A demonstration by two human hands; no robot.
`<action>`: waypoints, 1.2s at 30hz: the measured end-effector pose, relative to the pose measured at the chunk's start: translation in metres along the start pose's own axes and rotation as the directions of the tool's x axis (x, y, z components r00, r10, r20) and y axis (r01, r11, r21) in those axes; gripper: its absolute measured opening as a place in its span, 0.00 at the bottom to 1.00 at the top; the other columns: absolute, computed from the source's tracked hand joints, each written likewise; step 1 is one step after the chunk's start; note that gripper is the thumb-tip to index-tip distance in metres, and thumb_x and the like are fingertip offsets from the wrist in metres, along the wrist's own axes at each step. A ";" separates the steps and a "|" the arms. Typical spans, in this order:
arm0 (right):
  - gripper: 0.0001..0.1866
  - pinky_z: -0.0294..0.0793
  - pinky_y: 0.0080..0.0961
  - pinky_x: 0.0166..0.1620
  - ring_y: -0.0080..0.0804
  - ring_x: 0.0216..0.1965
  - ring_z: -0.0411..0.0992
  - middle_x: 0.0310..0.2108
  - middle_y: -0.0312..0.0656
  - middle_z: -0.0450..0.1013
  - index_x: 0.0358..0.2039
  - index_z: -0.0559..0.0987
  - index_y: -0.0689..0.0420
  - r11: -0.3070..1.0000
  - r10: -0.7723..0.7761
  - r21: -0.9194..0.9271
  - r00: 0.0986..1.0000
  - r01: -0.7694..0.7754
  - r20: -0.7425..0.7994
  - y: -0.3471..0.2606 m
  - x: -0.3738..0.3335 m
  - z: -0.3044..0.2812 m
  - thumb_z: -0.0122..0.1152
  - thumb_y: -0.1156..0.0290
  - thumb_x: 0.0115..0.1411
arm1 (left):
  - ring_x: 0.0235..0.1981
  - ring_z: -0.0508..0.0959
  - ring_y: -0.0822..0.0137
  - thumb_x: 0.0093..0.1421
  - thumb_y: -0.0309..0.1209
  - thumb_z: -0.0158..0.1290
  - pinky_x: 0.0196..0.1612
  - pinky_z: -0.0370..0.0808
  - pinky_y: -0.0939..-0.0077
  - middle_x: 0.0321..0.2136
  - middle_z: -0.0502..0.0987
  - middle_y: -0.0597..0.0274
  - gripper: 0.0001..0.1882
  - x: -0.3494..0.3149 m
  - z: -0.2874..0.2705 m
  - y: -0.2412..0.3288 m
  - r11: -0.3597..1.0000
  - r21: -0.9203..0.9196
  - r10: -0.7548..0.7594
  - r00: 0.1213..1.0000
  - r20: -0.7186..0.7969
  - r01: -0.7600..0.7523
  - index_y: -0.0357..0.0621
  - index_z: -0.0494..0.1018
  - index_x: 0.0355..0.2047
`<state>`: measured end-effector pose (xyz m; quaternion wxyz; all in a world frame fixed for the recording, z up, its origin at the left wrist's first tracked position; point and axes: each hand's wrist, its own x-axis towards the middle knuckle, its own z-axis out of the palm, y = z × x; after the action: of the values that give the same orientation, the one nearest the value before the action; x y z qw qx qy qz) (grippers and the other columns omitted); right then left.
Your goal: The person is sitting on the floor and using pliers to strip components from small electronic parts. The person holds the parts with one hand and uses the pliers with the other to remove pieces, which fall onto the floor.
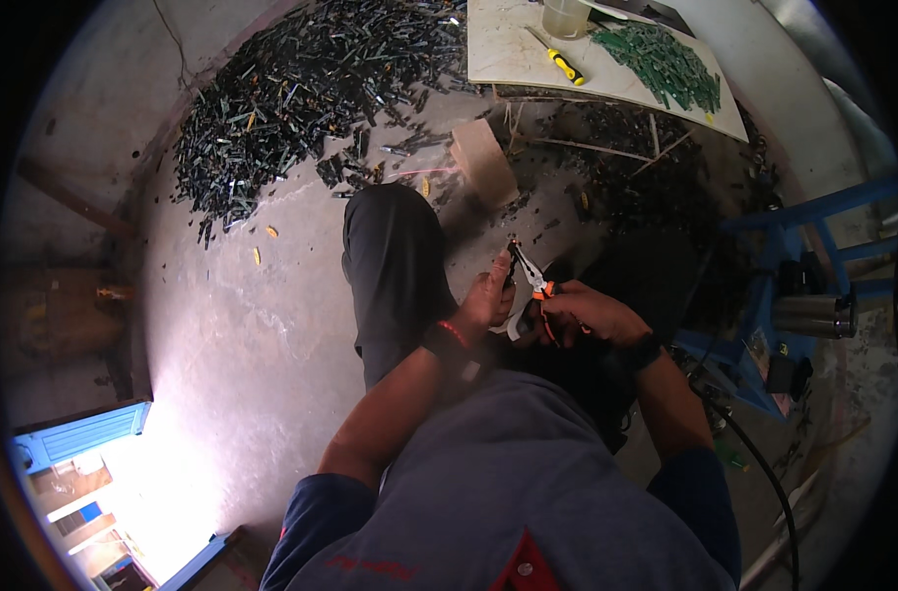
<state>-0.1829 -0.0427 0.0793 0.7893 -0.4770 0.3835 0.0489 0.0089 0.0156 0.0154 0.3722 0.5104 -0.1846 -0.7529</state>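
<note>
Working the pliers well calls, I judge, for holding the small dark piece steady at their nose, where it sits. The left hand, just left of the pliers, has its grip pinched on that piece, thumb close to the metal tips; the right hand, to the pliers' right, has its grip clenched round their handles. Whether the tips bite the piece is too small to tell. Better to set the thumb back and squeeze gently, since the piece may slip. Beyond the pliers stands a brown block; farther off, leftward, a heap of dark pieces.
</note>
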 end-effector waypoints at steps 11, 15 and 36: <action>0.17 0.71 0.18 0.22 0.27 0.22 0.74 0.24 0.44 0.76 0.36 0.76 0.62 1.000 0.000 0.005 1.000 0.000 -0.013 0.004 0.007 0.002 0.48 0.60 0.58 | 0.08 0.46 0.79 0.58 0.67 0.36 0.12 0.41 0.78 0.09 0.47 0.76 0.34 0.001 0.000 0.000 0.999 -0.032 -0.001 1.000 0.005 0.001 0.55 0.47 0.11; 0.21 0.69 0.17 0.24 0.22 0.20 0.69 0.21 0.40 0.74 0.27 0.77 0.61 1.000 0.003 0.012 0.999 -0.002 -0.046 -0.002 0.005 0.010 0.45 0.56 0.60 | 0.08 0.46 0.79 0.58 0.66 0.36 0.12 0.41 0.78 0.09 0.48 0.76 0.33 0.001 0.002 0.001 0.999 -0.050 -0.011 1.000 -0.016 0.010 0.55 0.47 0.11; 0.23 0.66 0.17 0.21 0.24 0.18 0.69 0.21 0.41 0.75 0.27 0.78 0.62 0.998 -0.032 0.050 0.999 0.034 -0.038 0.003 0.013 0.008 0.45 0.54 0.61 | 0.06 0.49 0.78 0.59 0.65 0.37 0.10 0.43 0.78 0.08 0.50 0.76 0.33 0.001 0.006 0.001 0.998 -0.047 0.047 0.993 -0.105 -0.052 0.55 0.49 0.10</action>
<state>-0.1712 -0.0385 0.0706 0.7946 -0.4638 0.3914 0.0172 0.0038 0.0136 0.0174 0.4126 0.5347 -0.1588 -0.7202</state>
